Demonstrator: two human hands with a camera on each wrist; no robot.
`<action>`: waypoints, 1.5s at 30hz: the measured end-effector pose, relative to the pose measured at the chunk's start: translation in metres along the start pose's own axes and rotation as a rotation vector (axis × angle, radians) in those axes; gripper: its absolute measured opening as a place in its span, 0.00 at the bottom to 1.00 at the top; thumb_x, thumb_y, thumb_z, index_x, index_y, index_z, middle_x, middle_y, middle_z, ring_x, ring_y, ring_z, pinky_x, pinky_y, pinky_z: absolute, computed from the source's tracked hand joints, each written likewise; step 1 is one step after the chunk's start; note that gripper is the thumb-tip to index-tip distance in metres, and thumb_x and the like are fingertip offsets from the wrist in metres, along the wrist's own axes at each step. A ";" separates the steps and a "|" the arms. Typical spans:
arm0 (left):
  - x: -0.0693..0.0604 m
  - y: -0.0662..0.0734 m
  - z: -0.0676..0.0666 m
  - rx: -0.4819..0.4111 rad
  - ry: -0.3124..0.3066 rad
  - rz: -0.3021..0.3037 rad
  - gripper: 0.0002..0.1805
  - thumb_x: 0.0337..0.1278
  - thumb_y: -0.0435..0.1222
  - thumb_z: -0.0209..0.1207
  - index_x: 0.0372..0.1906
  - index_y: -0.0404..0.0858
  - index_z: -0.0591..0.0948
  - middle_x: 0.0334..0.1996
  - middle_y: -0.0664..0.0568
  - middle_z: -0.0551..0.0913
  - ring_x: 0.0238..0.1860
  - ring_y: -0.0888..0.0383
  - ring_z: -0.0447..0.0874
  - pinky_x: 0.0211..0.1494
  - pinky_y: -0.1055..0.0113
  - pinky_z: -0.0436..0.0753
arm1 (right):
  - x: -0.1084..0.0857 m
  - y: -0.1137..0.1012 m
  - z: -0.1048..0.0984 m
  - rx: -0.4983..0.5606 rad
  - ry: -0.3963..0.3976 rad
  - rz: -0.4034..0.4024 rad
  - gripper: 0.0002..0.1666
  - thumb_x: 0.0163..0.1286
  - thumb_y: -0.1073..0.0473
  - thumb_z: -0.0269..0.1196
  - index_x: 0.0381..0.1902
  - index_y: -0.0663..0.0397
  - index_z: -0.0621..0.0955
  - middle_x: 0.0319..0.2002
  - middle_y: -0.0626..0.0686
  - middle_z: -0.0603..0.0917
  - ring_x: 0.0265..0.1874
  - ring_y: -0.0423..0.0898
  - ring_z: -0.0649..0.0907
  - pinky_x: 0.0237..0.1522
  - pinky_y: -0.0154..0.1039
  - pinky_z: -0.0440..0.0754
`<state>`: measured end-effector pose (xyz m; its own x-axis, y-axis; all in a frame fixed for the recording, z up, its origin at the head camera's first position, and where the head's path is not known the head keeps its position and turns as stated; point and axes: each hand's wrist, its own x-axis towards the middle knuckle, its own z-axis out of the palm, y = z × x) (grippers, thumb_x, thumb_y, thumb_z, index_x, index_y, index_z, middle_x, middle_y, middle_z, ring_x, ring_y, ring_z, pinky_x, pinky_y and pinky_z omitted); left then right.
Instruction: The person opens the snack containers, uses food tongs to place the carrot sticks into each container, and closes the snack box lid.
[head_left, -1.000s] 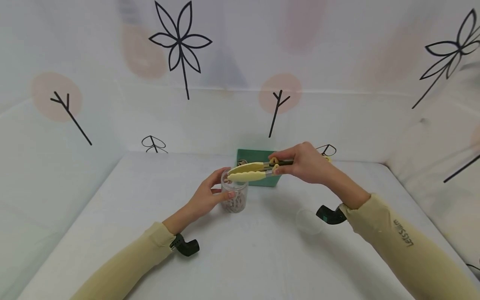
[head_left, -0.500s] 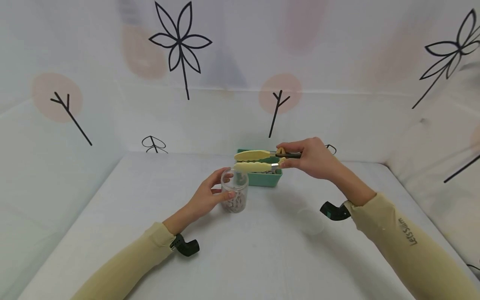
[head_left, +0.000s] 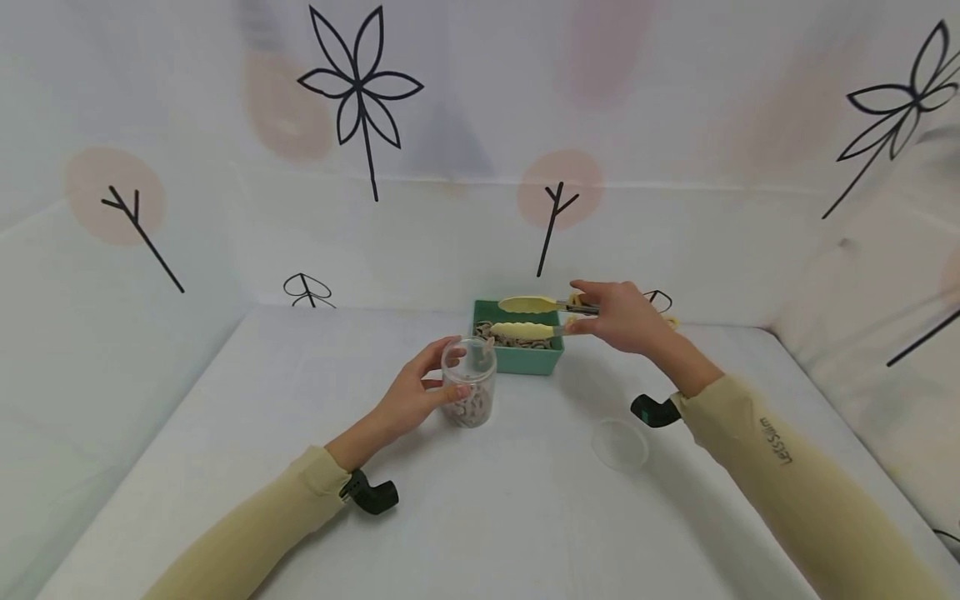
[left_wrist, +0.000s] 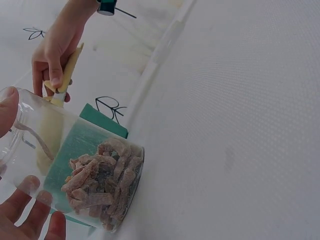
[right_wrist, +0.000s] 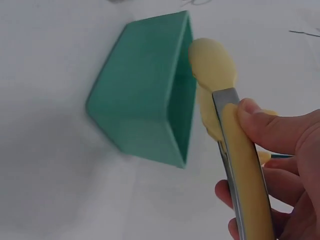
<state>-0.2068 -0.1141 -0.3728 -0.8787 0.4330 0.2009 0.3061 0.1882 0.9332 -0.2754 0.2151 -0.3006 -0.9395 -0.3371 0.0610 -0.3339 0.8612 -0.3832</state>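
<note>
My left hand (head_left: 416, 387) holds a clear jar (head_left: 480, 392) upright by its side, thumb and fingers around it. Pale brown, dusty-looking strips (left_wrist: 100, 187) fill its lower part in the left wrist view. One more strip (left_wrist: 36, 137) shows near the jar's mouth; whether it touches the wall I cannot tell. My right hand (head_left: 626, 317) grips yellow-tipped tongs (head_left: 525, 331), their tips parted above a green box (head_left: 525, 362). More brown strips (head_left: 483, 331) lie in that box, just behind the jar. The right wrist view shows the tongs (right_wrist: 212, 65) beside the box's opening.
A clear round lid (head_left: 620, 444) lies on the white tabletop (head_left: 525, 517), right of the jar. Behind the table hangs a white backdrop (head_left: 450, 242) with printed plants. Dark cameras are worn on both wrists.
The tongs have moved from over the jar's mouth to the right and back, above the green box, and their tips have spread. A strip now shows at the jar's rim. The left hand stays put.
</note>
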 end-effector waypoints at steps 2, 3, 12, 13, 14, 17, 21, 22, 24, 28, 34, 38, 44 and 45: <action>0.000 0.000 0.000 0.001 0.000 0.001 0.39 0.62 0.30 0.65 0.75 0.34 0.60 0.68 0.34 0.69 0.69 0.38 0.65 0.65 0.43 0.71 | 0.006 0.002 0.006 -0.045 -0.015 -0.009 0.43 0.65 0.48 0.70 0.71 0.62 0.69 0.61 0.66 0.78 0.61 0.63 0.77 0.58 0.61 0.74; 0.000 0.000 0.000 0.000 -0.001 0.002 0.39 0.62 0.30 0.65 0.75 0.34 0.60 0.68 0.34 0.69 0.69 0.38 0.65 0.65 0.43 0.70 | 0.009 0.003 0.009 -0.059 -0.021 -0.017 0.42 0.65 0.48 0.70 0.70 0.63 0.70 0.60 0.65 0.79 0.60 0.62 0.77 0.58 0.61 0.74; 0.011 -0.035 0.001 -0.004 0.005 0.017 0.42 0.61 0.29 0.65 0.77 0.37 0.58 0.69 0.37 0.68 0.69 0.41 0.65 0.64 0.42 0.71 | 0.025 -0.005 0.020 -0.142 -0.097 0.003 0.44 0.62 0.47 0.72 0.70 0.62 0.70 0.59 0.62 0.80 0.54 0.58 0.80 0.52 0.56 0.79; 0.011 -0.036 0.001 -0.006 0.008 0.022 0.42 0.62 0.30 0.66 0.77 0.38 0.58 0.69 0.38 0.69 0.69 0.42 0.65 0.64 0.42 0.71 | 0.027 -0.006 0.021 -0.149 -0.106 -0.002 0.44 0.62 0.47 0.72 0.71 0.62 0.70 0.60 0.62 0.80 0.55 0.58 0.80 0.52 0.56 0.79; 0.010 -0.036 0.000 -0.009 0.011 0.025 0.42 0.62 0.31 0.66 0.77 0.40 0.59 0.69 0.40 0.69 0.69 0.43 0.65 0.64 0.43 0.71 | 0.029 -0.006 0.022 -0.151 -0.115 -0.006 0.44 0.63 0.47 0.72 0.71 0.62 0.70 0.60 0.63 0.80 0.55 0.58 0.80 0.53 0.56 0.79; 0.009 -0.037 0.000 -0.002 0.020 0.024 0.41 0.62 0.33 0.67 0.76 0.43 0.61 0.68 0.42 0.71 0.68 0.46 0.67 0.64 0.45 0.72 | 0.034 -0.004 0.024 -0.144 -0.146 -0.028 0.43 0.64 0.48 0.71 0.70 0.62 0.70 0.61 0.63 0.79 0.55 0.58 0.79 0.53 0.55 0.78; 0.008 -0.037 0.001 0.010 0.021 0.022 0.40 0.61 0.35 0.67 0.75 0.45 0.62 0.67 0.45 0.72 0.68 0.48 0.68 0.64 0.46 0.73 | 0.038 -0.003 0.025 -0.119 -0.179 -0.035 0.40 0.66 0.50 0.70 0.70 0.60 0.71 0.60 0.62 0.80 0.56 0.58 0.79 0.56 0.55 0.77; 0.008 -0.037 0.001 0.012 0.020 0.022 0.40 0.61 0.35 0.67 0.75 0.45 0.62 0.67 0.46 0.72 0.68 0.48 0.68 0.64 0.46 0.72 | 0.038 -0.003 0.026 -0.116 -0.184 -0.037 0.39 0.66 0.51 0.69 0.70 0.60 0.71 0.60 0.62 0.80 0.57 0.58 0.78 0.56 0.55 0.77; 0.008 -0.036 0.001 0.010 0.021 0.022 0.40 0.61 0.35 0.67 0.75 0.46 0.62 0.67 0.46 0.72 0.67 0.49 0.68 0.64 0.46 0.72 | 0.039 -0.003 0.026 -0.116 -0.181 -0.042 0.38 0.67 0.52 0.69 0.70 0.60 0.71 0.60 0.62 0.80 0.58 0.59 0.78 0.57 0.56 0.76; 0.008 -0.036 0.001 0.008 0.024 0.020 0.40 0.61 0.35 0.67 0.75 0.45 0.62 0.67 0.46 0.72 0.67 0.48 0.68 0.64 0.46 0.72 | 0.038 -0.004 0.029 -0.104 -0.142 -0.058 0.33 0.69 0.54 0.68 0.68 0.61 0.74 0.58 0.61 0.81 0.56 0.58 0.79 0.53 0.54 0.78; 0.009 -0.036 0.001 0.006 0.020 0.020 0.40 0.61 0.34 0.68 0.75 0.46 0.63 0.67 0.45 0.72 0.68 0.48 0.68 0.64 0.46 0.72 | 0.035 -0.001 0.033 -0.076 -0.064 -0.068 0.26 0.68 0.57 0.67 0.62 0.60 0.80 0.51 0.58 0.86 0.45 0.51 0.81 0.45 0.49 0.79; 0.009 -0.036 0.001 0.007 0.019 0.028 0.40 0.61 0.34 0.68 0.75 0.45 0.63 0.67 0.44 0.72 0.68 0.47 0.68 0.64 0.46 0.72 | 0.033 0.003 0.034 -0.066 -0.034 -0.066 0.23 0.68 0.58 0.68 0.59 0.59 0.82 0.48 0.56 0.87 0.40 0.50 0.79 0.40 0.46 0.78; 0.010 -0.037 0.000 0.020 0.025 0.018 0.40 0.60 0.35 0.68 0.75 0.46 0.63 0.67 0.44 0.72 0.67 0.49 0.68 0.63 0.47 0.73 | 0.030 0.011 0.030 -0.014 -0.010 -0.053 0.22 0.69 0.58 0.67 0.58 0.59 0.82 0.51 0.59 0.86 0.46 0.53 0.81 0.47 0.52 0.80; 0.010 -0.037 0.000 0.021 0.027 0.017 0.39 0.60 0.35 0.68 0.75 0.46 0.63 0.67 0.44 0.72 0.67 0.49 0.68 0.63 0.47 0.73 | 0.029 0.012 0.028 0.000 -0.006 -0.049 0.22 0.69 0.58 0.67 0.59 0.60 0.82 0.51 0.59 0.85 0.48 0.54 0.82 0.50 0.53 0.80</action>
<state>-0.2268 -0.1169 -0.4057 -0.8827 0.4127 0.2246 0.3283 0.1997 0.9232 -0.3042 0.2048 -0.3295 -0.9215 -0.3812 0.0747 -0.3797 0.8436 -0.3797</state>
